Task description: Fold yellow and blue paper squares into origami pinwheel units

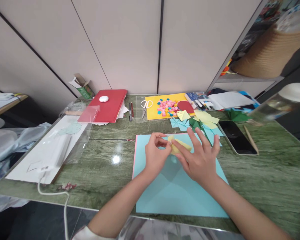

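Note:
Between my two hands is a small piece of folded yellow paper point(182, 146), held above a large light blue sheet point(180, 196). My left hand point(157, 151) pinches its left end between thumb and fingertips. My right hand point(201, 158) presses the paper with thumb and index finger, while its other fingers are spread. A pink edge shows under the blue sheet's left side. Just beyond my hands lie folded light blue papers point(180, 124), yellow paper pieces point(207, 118) and dark green folded paper point(195, 124).
White scissors point(146, 104), pens point(131, 111) and a red folder point(110, 105) lie at the back. Colourful pompom-like bits point(167, 108) sit on a yellow sheet point(150, 115). Rightward are a phone point(236, 137) and a clear lidded container point(272, 108). A white power strip point(56, 153) with cable is leftward.

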Demonstrator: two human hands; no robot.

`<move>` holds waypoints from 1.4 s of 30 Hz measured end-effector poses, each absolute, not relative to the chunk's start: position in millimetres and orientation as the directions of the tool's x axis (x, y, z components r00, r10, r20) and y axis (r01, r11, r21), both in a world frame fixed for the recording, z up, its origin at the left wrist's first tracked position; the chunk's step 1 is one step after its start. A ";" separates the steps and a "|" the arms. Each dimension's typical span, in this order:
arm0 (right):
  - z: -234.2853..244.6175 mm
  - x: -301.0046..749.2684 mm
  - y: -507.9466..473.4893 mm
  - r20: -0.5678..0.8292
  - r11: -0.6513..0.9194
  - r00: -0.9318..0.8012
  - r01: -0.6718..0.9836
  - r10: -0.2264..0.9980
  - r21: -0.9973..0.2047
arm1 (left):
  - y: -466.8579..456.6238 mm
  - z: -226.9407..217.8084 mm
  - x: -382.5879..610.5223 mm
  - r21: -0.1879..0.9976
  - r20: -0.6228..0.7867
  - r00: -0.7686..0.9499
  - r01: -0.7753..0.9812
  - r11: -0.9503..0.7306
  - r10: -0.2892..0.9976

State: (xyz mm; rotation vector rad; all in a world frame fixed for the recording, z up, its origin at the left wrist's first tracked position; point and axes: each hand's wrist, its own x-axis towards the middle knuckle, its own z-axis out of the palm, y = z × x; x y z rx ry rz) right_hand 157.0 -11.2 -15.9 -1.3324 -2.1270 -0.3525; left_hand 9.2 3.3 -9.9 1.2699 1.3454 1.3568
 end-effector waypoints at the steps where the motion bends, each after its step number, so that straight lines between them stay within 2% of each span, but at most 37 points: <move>1: -15.4 157.9 -10.2 0.609 0.454 -0.294 0.882 0.737 -0.124 | 3.3 -9.8 8.6 0.991 0.106 -0.151 0.102 -0.091 0.983; 5: -11.7 167.1 -0.4 0.552 0.375 -0.138 0.861 0.823 -0.343 | 4.7 -10.6 6.2 0.991 0.089 -0.099 0.109 -0.078 0.991; 9: -7.7 181.7 13.1 0.354 0.339 -0.108 0.635 0.929 -0.695 | 7.1 -12.8 5.6 0.990 0.047 0.030 0.132 -0.051 0.998; 11: -7.0 186.6 17.7 0.265 0.298 -0.143 0.569 0.954 -0.766 | 7.8 -13.6 5.4 0.990 0.043 0.084 0.133 -0.054 0.996; 14: -7.1 187.8 20.0 0.211 0.301 -0.221 0.558 0.952 -0.773 | 8.4 -13.6 4.3 0.994 0.038 0.141 0.098 -0.052 0.989; 23: -6.6 182.6 16.1 0.261 0.385 -0.295 0.535 0.919 -0.752 | 12.0 -14.4 2.5 0.995 0.025 0.224 0.090 -0.046 0.974; 34: -9.9 178.1 16.1 0.242 0.390 -0.330 0.523 0.913 -0.758 | 7.2 -12.6 5.8 0.955 0.125 0.248 0.233 -0.184 0.961; 42: -8.8 178.6 20.9 0.224 0.366 -0.315 0.526 0.922 -0.768 | 14.9 -12.8 3.6 0.976 0.021 0.256 0.204 -0.075 0.967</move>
